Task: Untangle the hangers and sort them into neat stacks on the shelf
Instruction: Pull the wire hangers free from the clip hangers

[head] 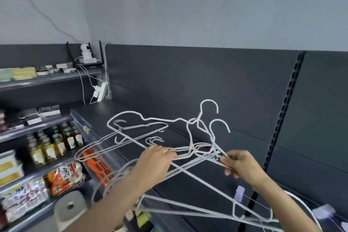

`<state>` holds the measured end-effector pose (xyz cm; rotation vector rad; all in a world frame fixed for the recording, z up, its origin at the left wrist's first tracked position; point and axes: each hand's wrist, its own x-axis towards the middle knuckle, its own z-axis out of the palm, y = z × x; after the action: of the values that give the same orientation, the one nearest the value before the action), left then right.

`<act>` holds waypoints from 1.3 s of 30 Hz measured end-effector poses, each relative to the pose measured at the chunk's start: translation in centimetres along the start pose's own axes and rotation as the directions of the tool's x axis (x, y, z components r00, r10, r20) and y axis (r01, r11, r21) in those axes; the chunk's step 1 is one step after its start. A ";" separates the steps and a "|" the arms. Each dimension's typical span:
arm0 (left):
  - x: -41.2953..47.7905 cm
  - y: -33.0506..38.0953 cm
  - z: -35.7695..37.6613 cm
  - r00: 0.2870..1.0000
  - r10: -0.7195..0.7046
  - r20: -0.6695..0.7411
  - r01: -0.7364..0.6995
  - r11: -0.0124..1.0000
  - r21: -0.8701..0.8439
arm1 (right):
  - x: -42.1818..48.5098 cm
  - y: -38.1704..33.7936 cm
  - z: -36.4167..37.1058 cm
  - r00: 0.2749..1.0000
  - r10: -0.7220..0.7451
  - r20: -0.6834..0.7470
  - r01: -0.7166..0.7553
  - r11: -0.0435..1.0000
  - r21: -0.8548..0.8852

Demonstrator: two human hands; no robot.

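The untangling step is in hand: a tangle of white wire hangers (195, 149) is held above the dark shelf (98, 113). It is gripped by the left hand (158, 158) with curled fingers and pinched at one wire by the right hand (242, 165). Next, one hanger probably must be slid free of the crossed hooks. No container is seen; bottles (56, 143) are kept on a side shelf (33, 128).

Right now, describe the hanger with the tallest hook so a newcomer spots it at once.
Find the dark shelf under the grey wall; over it the left hand and right hand grip a tangle of white hangers. The hanger rises from the tangle's middle, between the hands. Its hook stands highest of all, above the lower hook just to its right.
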<state>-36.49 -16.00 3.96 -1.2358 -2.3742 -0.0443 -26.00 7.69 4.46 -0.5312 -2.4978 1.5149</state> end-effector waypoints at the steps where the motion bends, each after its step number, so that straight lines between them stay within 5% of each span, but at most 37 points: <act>1: 0.5 -1.0 0.4 0.999 -0.026 0.031 0.026 1.000 0.008 | 1.3 0.0 0.5 1.000 -0.003 0.012 0.003 1.000 0.000; 10: 2.5 -7.5 3.9 0.964 -0.147 0.222 0.206 0.940 -0.271 | 9.2 -0.5 4.6 0.987 0.079 0.138 -0.062 0.991 -0.121; 22: 4.3 -11.1 10.2 0.951 -0.015 0.310 0.151 0.894 -0.422 | 12.4 2.8 9.3 0.987 0.145 -0.075 -0.163 0.870 -0.465; 27: 3.7 -11.0 9.9 0.863 0.080 0.498 0.299 0.714 -0.633 | 11.0 3.6 8.5 0.990 0.029 -0.140 -0.094 0.872 -0.480; 30: 4.2 -11.5 10.1 0.896 0.025 0.444 0.330 0.630 -0.703 | 10.4 4.0 7.4 0.982 -0.003 -0.186 -0.087 0.876 -0.475; 35: 5.7 -12.6 11.1 0.987 -0.125 0.097 0.155 0.887 -0.434 | 9.0 5.2 5.2 0.986 0.060 -0.157 -0.126 0.885 -0.449; 39: 5.9 -11.9 10.9 0.925 -0.080 0.370 0.173 0.959 -0.224 | 7.7 6.5 3.4 0.986 0.121 -0.119 -0.158 0.908 -0.388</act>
<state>-52.84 -15.98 -1.22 -1.2909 -2.8389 -0.1838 -32.86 10.62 -3.11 -0.8364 -2.7520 0.9881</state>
